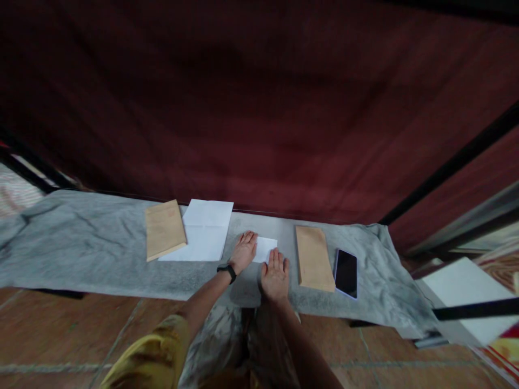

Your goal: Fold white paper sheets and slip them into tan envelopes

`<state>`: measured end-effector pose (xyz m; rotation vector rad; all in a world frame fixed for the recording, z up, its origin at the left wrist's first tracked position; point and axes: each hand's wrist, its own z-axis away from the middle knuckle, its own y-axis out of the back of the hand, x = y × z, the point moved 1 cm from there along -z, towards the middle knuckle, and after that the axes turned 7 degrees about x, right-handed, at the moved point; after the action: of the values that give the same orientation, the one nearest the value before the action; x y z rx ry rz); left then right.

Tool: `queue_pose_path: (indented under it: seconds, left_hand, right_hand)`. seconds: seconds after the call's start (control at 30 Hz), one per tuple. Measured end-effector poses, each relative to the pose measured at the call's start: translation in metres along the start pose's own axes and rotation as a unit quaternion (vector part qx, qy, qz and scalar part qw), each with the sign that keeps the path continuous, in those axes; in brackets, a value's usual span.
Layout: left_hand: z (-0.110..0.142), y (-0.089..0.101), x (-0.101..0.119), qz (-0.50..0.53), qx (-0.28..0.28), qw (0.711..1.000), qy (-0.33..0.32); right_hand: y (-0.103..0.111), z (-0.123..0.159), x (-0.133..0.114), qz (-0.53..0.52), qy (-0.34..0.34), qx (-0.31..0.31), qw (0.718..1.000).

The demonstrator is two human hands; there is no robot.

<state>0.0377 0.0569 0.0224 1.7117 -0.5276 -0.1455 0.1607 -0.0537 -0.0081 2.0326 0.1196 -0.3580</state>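
Observation:
A small folded white paper (265,247) lies on the grey cloth between my two hands. My left hand (244,252), with a dark band on its wrist, rests flat along the paper's left edge. Its fingers are stretched out and cover that side. My right hand (275,275) lies palm down over the lower right corner, fingers extended and slightly apart. Left of my left hand is a larger white sheet (206,229) with fold creases, partly under a brown envelope (164,229). Another brown envelope (314,259) sits to the right of my right hand.
A phone (346,274) with a dark screen and pale purple edge lies beside the right envelope. The grey cloth (101,254) covers a long, narrow surface. Behind it hangs a dark red fabric (259,135). A white box-like object (466,297) stands at the right.

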Motion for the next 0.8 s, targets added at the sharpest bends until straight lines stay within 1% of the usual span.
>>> queue_pose_path:
  seconds: [0.13,0.27,0.37,0.47,0.6,0.7,0.8]
  left_hand:
    - [-0.022,0.008,0.004,0.005,-0.029,0.999,-0.017]
    - [-0.039,0.018,-0.002,0.012,-0.064,0.998,-0.024]
    - [-0.045,0.026,-0.007,0.021,-0.084,0.996,-0.027]
    - [-0.046,0.030,-0.009,0.029,-0.095,0.995,-0.022]
    - [-0.039,0.032,-0.009,0.039,-0.093,0.995,-0.010]
    - [-0.031,0.036,-0.007,0.048,-0.081,0.996,-0.004]
    - [-0.024,0.049,-0.003,0.061,-0.047,0.997,-0.013]
  right_hand:
    - [0.003,-0.003,0.000,-0.010,-0.016,-0.017,1.000]
    - [0.006,-0.004,0.001,-0.012,-0.015,-0.022,1.000]
    - [0.007,-0.005,0.001,-0.011,-0.013,-0.026,1.000]
    - [0.008,-0.005,0.002,-0.009,-0.011,-0.028,1.000]
    - [0.007,-0.004,0.003,-0.014,-0.012,-0.024,1.000]
    - [0.004,-0.003,0.005,-0.029,-0.014,-0.012,0.999]
    - [0.000,-0.003,0.010,-0.062,-0.028,0.011,0.998]
